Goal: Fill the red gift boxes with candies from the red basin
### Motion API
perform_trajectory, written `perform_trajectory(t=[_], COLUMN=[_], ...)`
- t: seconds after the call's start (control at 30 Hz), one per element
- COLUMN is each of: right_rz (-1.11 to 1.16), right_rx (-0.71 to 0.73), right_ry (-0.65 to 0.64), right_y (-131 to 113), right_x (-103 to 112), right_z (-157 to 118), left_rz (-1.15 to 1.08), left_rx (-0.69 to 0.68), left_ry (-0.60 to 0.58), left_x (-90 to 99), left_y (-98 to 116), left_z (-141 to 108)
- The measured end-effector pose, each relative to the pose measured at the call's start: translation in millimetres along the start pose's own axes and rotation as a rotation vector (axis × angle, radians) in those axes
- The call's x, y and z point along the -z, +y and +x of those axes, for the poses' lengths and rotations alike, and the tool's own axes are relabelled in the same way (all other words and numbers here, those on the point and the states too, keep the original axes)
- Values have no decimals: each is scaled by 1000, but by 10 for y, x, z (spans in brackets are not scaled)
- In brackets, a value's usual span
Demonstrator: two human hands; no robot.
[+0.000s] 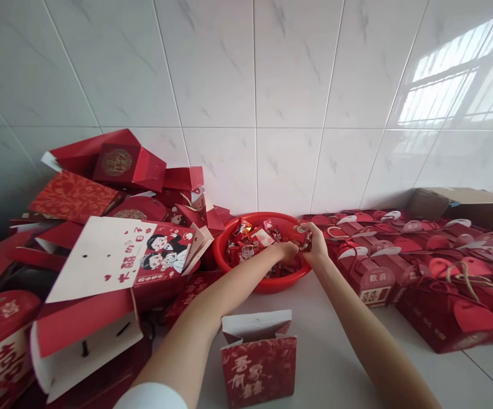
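A round red plastic basket (pixel 267 287) stands against the wall with several small wrapped candies (pixel 249 250) in it. My right hand (pixel 316 243) is over the basket's right side, its fingers closed around small wrapped candies (pixel 301 234). My left hand (pixel 288 251) reaches across the basket and meets the right hand; its fingers are bent and mostly hidden, and what they hold cannot be made out. Nearer to me, between my forearms, a red paper gift bag (pixel 259 366) stands upright with its top open and white characters on its front.
At left lies a tall heap of red gift boxes and bags (pixel 131 170), one white-sided box (pixel 93 261) with a cartoon couple on top. Rows of closed red boxes (pixel 370 272) stand at right, some with rope handles. A cardboard box (pixel 463 201) sits behind them by the tiled wall (pixel 289 74).
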State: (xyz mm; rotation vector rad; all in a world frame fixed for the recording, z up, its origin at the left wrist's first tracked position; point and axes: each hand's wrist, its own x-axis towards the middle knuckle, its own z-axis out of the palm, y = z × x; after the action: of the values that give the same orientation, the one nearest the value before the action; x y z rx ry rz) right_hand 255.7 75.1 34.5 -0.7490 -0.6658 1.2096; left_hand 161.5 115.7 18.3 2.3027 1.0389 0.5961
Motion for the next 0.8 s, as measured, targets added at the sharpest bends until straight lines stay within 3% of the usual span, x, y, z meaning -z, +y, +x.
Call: perform_trajectory(t=[0.1,0.17,0.33,0.5,0.63,0.8], right_rz=[-4,-11,-80,-196,-361,-670], right_rx=[5,8,22,74,236,667], right_ry=[-3,-4,-44,-221,-379,-489], right_y=[-46,-101,-281,-391,-454,-500], right_x=[-29,-55,-192,-407,-485,-519], right_z=[-33,-67,-264,-597,-810,-971], left_rz=[-30,-65,-209,-408,-532,-502], left_rx=[24,13,-58,-97,-111,-121], left_ry=[-93,-81,131,315,364,334], left_x=[133,296,747,949,983,1039], left_y=[85,123,180,352,519,594], left_z=[-18,-79,-470,-1002,-1341,-1645])
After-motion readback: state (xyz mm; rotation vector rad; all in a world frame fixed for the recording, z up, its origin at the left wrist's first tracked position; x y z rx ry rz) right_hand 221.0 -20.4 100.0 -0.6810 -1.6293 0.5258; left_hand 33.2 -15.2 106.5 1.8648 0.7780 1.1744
